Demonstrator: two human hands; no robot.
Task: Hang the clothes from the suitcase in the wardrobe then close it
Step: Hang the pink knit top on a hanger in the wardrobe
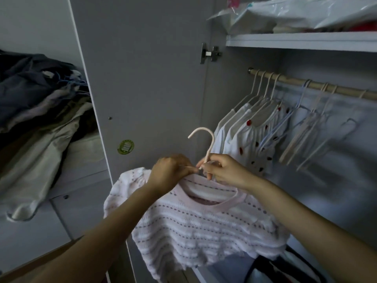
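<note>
Knitted top (195, 227) on hooked hanger (208, 144).

One view only — a wide-angle camera worn on the head, looking forward and a little down into an open wardrobe. It sits close: both forearms enter from the bottom edge and the left hand (170, 171) and right hand (224, 170) meet just below the frame's centre. The open wardrobe door (146, 78) stands straight ahead, filling the middle toward 12 o'clock. The hanging rail (318, 86) runs at 2 o'clock, the shelf (302, 40) at 1 o'clock. A pile of clothes (40, 103) lies at 9 o'clock. Straight lines bow near the edges — lens distortion.
</note>
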